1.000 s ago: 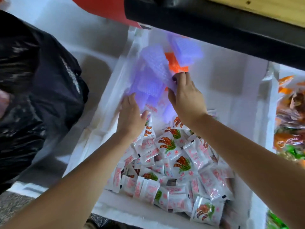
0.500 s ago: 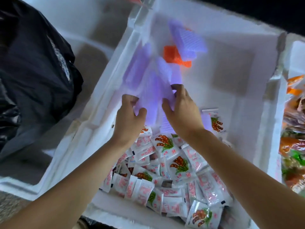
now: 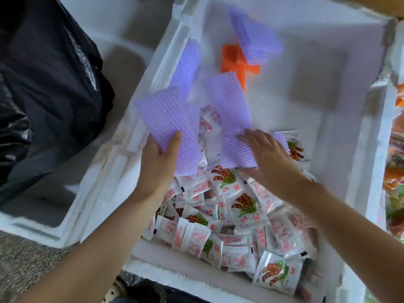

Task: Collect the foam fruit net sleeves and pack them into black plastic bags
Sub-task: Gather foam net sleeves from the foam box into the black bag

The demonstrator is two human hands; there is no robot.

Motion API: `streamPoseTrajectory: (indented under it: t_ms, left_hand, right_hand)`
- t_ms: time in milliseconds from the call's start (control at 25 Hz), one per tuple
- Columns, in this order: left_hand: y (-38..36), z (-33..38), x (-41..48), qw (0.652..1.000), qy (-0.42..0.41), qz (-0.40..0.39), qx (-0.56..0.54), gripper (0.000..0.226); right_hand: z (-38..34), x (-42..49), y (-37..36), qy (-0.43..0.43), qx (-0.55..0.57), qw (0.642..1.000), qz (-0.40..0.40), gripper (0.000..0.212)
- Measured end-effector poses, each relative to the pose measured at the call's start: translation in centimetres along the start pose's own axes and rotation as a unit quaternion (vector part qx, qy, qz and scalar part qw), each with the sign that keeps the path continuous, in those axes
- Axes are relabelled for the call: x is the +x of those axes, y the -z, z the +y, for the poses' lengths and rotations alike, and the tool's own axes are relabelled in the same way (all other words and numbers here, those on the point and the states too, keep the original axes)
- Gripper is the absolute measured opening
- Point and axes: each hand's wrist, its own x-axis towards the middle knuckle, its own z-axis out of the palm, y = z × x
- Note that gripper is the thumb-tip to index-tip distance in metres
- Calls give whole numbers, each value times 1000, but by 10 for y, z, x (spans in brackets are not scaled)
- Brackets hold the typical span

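Having separated them, we clamp one sleeve (image 3: 168,121) in our left hand (image 3: 157,165), our right hand (image 3: 271,160) pressing another sleeve (image 3: 227,106) with flat fingers (image 3: 248,138), bagging next.

We see matt, dimpled purple foam sleeves (image 3: 168,119), a grainy white polystyrene box (image 3: 273,88), glossy plastic sachets (image 3: 242,206) and a shiny black plastic bag (image 3: 43,79)

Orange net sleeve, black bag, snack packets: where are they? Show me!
orange net sleeve (image 3: 231,61): head view, on its left half.
black bag (image 3: 48,84): head view, on its dark front side.
snack packets (image 3: 242,207): head view, on one packet in the middle of the pile.
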Motion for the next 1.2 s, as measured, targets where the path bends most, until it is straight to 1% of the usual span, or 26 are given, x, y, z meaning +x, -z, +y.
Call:
streamPoseTrajectory:
  t_ms: [40, 80, 160, 200, 280, 320, 360, 400, 440, 480, 520, 560, 600, 680, 760, 800, 840, 920, 960, 1000, 1040, 1080, 1120, 1160, 1200]
  left_hand:
    - [1, 0, -1, 1000, -4, 2, 2, 13]
    - [2, -1, -1, 1000, -7, 5, 7, 12]
    - [3, -4, -2, 1000, -13, 17, 18, 12]
    - [4, -5, -2, 999, -15, 23, 21, 13]
    - [3, -6, -1, 999, -19, 32, 27, 15]
    - [3, -6, -1, 999, -20, 32, 29, 16]
    - [2, -6, 0, 999, -22, 31, 30, 17]
    - [1, -6, 0, 999, -24, 29, 32, 18]
    - [0, -7, 0, 999, -28, 28, 34, 18]
    - [0, -7, 0, 998, -31, 30, 35, 18]
    - [1, -8, 0, 998, -34, 31, 34, 17]
    - [2, -8, -1, 998, -34, 32, 34, 17]
    - [4, -9, -1, 998, -34, 30, 33, 18]
    - [8, -9, -1, 999, -23, 27, 29, 20]
    - [10, -9, 0, 999, -12, 30, 22, 21]
    - [11, -10, 0, 999, -8, 33, 23, 20]
    - [11, -10, 0, 999, -8, 36, 30, 20]
    - [11, -9, -2, 998, -12, 39, 52, 18]
    - [11, -9, -2, 997, -15, 38, 60, 17]
    - [10, -7, -2, 997, -16, 37, 67, 17]
    - [8, -4, -3, 997, -13, 35, 70, 18]
    - [5, -1, -5, 998, -5, 26, 53, 20]
    - [2, 4, -7, 1000, 10, 3, 6, 25]
    - [-1, 9, -11, 998, 29, -34, -53, 33]
    - [-4, 12, -14, 991, 43, -74, -103, 42]
  right_hand:
    - [7, -1, -1, -1, -22, 1000, 10, 69]
    - [11, -2, 0, 2, -22, 999, 36, 59]
    - [8, -5, 9, 24, 0, 993, 118, 32]
    - [5, -7, 16, 37, 10, 984, 174, 25]
    - [-4, -5, 31, 45, 18, 956, 289, 23]
    - [-8, 2, 36, 33, 12, 942, 335, 24]
    - [-10, 14, 39, 11, 2, 935, 355, 28]
    - [-10, 30, 38, -18, -5, 943, 332, 33]
    - [-10, 47, 34, -47, -4, 963, 267, 39]
    - [-10, 64, 29, -72, 8, 981, 180, 44]
    - [-11, 76, 21, -92, 31, 990, 106, 46]
    - [-12, 84, 12, -102, 57, 990, 72, 43]
    - [-12, 88, 6, -105, 80, 988, 80, 40]
    - [-10, 92, 0, -129, 123, 977, 114, 45]
    - [-5, 94, 2, -183, 164, 965, 95, 57]
    - [-4, 93, 3, -199, 173, 961, 81, 60]
    - [-4, 91, 6, -199, 172, 961, 83, 59]
    - [-9, 81, 14, -159, 170, 964, 132, 53]
    - [-15, 73, 20, -136, 195, 958, 161, 49]
    - [-20, 64, 25, -120, 244, 946, 175, 45]
    - [-27, 55, 30, -105, 310, 930, 167, 39]
    - [-34, 47, 33, -92, 371, 914, 139, 33]
    - [-40, 39, 33, -80, 410, 903, 100, 29]
    - [-45, 33, 30, -69, 419, 903, 66, 28]
    - [-48, 29, 25, -56, 408, 910, 44, 28]
